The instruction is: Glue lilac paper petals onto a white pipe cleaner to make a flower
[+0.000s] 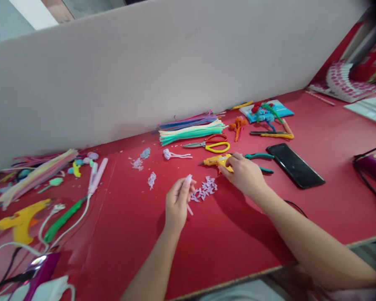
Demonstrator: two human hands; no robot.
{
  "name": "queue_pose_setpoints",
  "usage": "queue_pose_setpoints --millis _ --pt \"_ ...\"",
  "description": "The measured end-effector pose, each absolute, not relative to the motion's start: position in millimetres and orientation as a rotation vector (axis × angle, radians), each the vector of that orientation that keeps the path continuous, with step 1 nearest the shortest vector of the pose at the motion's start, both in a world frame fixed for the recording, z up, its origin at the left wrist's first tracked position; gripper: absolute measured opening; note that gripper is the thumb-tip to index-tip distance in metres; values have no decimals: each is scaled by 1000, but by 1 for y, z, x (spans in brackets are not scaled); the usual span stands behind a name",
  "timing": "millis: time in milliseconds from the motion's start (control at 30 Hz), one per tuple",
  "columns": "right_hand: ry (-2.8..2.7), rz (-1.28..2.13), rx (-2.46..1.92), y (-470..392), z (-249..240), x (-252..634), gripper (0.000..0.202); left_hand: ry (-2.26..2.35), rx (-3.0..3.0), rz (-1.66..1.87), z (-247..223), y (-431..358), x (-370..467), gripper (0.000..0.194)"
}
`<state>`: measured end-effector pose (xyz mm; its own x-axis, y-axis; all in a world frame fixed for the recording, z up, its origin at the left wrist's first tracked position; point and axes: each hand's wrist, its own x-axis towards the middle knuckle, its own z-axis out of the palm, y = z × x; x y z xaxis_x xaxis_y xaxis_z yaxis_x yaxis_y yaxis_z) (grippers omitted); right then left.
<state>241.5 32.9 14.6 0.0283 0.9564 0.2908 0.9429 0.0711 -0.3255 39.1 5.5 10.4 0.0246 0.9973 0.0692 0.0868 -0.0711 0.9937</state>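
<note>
A black phone (296, 166) lies screen up at the right of the red worktop (128, 255), and a purple device (374, 167) with a black cord sits farther right. A blue packet (283, 108) lies near the white partition (175, 62). At the left, a yellow glue gun (21, 221) rests near a green tool (62, 221) and a pink-and-white corded tool (99, 175)
</note>
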Motion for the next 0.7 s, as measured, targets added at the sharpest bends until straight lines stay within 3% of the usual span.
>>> queue_pose_setpoints --millis 333,600,700 --pt "-1906 308 -2135 51 -7 258 27 852 748 1166 6 15 39 18" --pt "-1714 640 -1876 56 0 259 29 859 723 1151 0 19 32 18" --pt "-1476 1054 -1524 49 8 255 27 907 724 1171 1 22 31 21"
